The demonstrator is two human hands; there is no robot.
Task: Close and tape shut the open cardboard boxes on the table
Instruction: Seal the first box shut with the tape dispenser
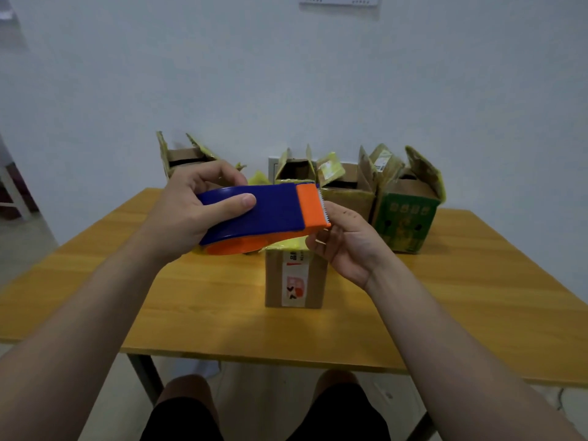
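fig. head view. the left hand [184, 211] holds the tape dispenser [254, 214] in the air above the table [206, 297], directly over the near box [296, 278]. its thumb is pressed flat on the blue near face and its fingers are curled over the far edge. this grip probably steadies the tool and leaves its working end free.

the dispenser's long axis runs left to right, almost level, with the right end slightly raised. the orange cutter head [310, 205] and its toothed blade point right, toward the right hand [346, 240].

the right hand sits just beside the blade, palm turned toward the camera. the thumb lies along the orange end and the fingers curl in under it, a pose that suggests feeding or freeing the tape end. no tape is visible between the fingertips, so it cannot be told whether they pinch anything.

the near box stands upright with a printed label facing the camera. its top is mostly hidden behind the dispenser, so it is likely the next box to be sealed.

along the far edge of the table stand the far left box [184, 157], the small middle box [296, 170], the brown box [346, 192] and the green box [407, 218]. all four have their flaps up and are not yet closed.
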